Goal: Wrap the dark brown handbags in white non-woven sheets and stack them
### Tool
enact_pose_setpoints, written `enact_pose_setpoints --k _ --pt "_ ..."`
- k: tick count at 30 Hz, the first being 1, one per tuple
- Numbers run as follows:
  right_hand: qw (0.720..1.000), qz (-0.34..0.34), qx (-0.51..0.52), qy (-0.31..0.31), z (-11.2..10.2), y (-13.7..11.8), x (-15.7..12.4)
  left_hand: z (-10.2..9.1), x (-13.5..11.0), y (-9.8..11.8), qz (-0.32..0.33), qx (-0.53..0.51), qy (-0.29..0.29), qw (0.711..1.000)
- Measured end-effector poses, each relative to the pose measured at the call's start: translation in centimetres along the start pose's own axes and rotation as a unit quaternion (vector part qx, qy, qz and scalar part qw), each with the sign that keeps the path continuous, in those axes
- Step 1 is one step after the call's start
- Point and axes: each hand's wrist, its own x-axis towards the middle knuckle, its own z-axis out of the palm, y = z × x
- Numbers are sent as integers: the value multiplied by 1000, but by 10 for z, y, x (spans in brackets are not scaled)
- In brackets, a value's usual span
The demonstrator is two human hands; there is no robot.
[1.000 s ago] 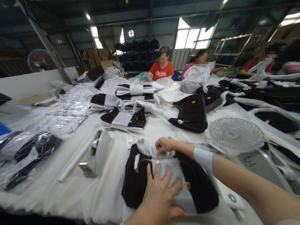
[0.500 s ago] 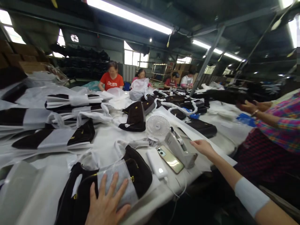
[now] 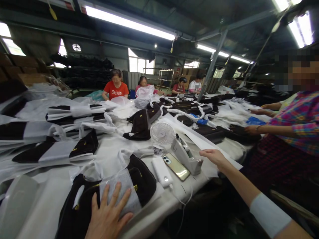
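Note:
My left hand (image 3: 111,207) lies flat with fingers spread on the translucent white wrap around a black bag (image 3: 143,186). The bag has small yellow metal parts, and its strap (image 3: 124,157) is covered in white wrapping. My right hand (image 3: 213,157) is closed in a pinch just right of a grey tape dispenser (image 3: 183,156). Whatever sits between its fingertips is too small to make out. Left of the dispenser lie a gold phone (image 3: 176,166) and a white power bank (image 3: 161,172) with a cable.
A white fan (image 3: 162,133) stands behind the phone, beside another black bag (image 3: 141,124). Wrapped bags (image 3: 57,149) are piled on the left. At right, a co-worker in a checked shirt (image 3: 306,116) handles black bags (image 3: 239,132). Several people work across the table.
The view has shifted slightly, and the co-worker at right has reached a hand down to the black bags. My left hand stays on the bag; my right remains pinched by the dispenser.

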Motion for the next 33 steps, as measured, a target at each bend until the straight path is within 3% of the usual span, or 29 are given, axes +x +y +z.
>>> enact_pose_setpoints --k 4,7,11,15,19,23,26,28,30,33 --pt "995 58 83 -12 -2 24 -32 -3 0 1 -7 5 -14 1000" --pt "984 101 143 -17 12 44 -50 -8 0 2 -6 7 -23 1000" --pt "977 94 191 29 32 60 -54 -14 1 4 -10 10 -27 1000" --pt "981 81 162 64 41 64 -46 -12 0 3 -5 6 -25 1000" --pt "987 97 109 73 34 70 -48 -11 1 1 -2 -6 -21 1000" --pt "996 64 -22 49 25 71 -52 -24 4 1 -14 -21 -36 999" --pt "997 -44 -66 -20 38 36 -42 -31 9 -1 -23 -44 -58 997" --pt "979 -136 -71 -136 60 -14 -42 -32 12 -3 -29 -56 -63 996" --pt "927 -226 -81 -288 87 -77 -52 -33 13 -4 -34 -63 -64 995" --pt "805 -336 -107 -477 133 -170 -72 -35 13 -4 -38 -72 -60 995"
